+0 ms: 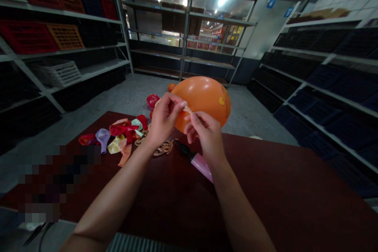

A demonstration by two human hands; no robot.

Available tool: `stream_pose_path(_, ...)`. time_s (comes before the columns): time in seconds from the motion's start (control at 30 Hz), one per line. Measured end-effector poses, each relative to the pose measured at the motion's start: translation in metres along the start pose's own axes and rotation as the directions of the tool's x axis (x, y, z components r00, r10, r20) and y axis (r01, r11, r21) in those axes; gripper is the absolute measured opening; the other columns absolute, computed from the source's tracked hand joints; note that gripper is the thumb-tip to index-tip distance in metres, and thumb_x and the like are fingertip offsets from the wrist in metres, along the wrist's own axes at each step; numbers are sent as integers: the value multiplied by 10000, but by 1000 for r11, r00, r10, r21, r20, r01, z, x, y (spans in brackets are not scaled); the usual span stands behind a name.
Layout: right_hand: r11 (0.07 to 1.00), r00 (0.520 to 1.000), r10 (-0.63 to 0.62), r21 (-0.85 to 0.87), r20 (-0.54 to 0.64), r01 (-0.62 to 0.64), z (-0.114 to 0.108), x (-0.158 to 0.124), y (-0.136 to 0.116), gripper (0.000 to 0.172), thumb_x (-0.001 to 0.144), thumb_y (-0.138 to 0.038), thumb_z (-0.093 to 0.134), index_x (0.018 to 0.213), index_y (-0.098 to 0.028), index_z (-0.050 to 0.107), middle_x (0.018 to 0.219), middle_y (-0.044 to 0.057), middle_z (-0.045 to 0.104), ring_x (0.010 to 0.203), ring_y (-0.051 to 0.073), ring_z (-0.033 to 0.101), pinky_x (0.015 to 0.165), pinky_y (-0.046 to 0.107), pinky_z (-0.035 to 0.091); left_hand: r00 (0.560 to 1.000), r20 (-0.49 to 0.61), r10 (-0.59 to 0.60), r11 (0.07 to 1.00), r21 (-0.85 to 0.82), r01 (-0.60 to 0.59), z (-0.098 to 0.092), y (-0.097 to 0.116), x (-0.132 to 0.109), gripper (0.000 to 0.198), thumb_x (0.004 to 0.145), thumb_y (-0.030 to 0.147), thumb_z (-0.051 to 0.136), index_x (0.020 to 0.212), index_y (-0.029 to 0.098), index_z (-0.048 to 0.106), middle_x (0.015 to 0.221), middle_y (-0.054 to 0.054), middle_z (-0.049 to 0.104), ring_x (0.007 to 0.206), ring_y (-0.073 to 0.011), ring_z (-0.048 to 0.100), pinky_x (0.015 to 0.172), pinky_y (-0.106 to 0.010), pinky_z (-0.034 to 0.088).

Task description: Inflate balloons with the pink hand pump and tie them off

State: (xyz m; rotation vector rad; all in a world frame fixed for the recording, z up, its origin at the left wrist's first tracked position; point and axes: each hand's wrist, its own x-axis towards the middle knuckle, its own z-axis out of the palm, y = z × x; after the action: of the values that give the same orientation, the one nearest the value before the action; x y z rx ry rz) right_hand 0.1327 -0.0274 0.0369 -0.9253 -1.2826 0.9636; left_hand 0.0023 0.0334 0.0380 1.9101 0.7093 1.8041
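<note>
A large inflated orange balloon [201,96] with a yellow patch is in front of my hands, above the table. My left hand [165,120] is closed in a pinch at the balloon's neck, where a pale twisted piece shows between the fingertips. From the other side my right hand [208,132] pinches that same spot with thumb and forefinger. Whether the pale piece is the neck itself or a band around it, I cannot tell. Below, a pink hand pump [202,167] with a black nozzle lies partly behind my right wrist. Tan loops [165,147] lie behind my left forearm.
Several limp balloons [118,136] in mixed colours lie on the left of the dark table [265,189]. Beyond its far edge are red balloons [152,100]. Shelves with crates [66,35] stand left, more shelving [319,86] right, and a rack [184,27] behind.
</note>
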Motion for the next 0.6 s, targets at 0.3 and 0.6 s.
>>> stream_pose_path(0.3,704,967,-251,-676,50,218,1,-10,-5,295,1010,-385,500,846,-242,699,617,-5,659,534,120,579,566,265,386,954,-174,-243,957,-202,207,1,8,10,273,1002,414,576,815,226,512,725,-23,558,643,-146,519,638,-277,479)
stream_pose_path(0.6,672,979,-193,-717,70,184,1,-13,-12,306,1006,-352,469,845,-220,694,641,1,682,537,115,600,563,260,389,959,-87,-268,872,-445,203,1,-4,10,413,926,600,643,801,217,550,723,-7,511,628,-134,475,603,-257,431)
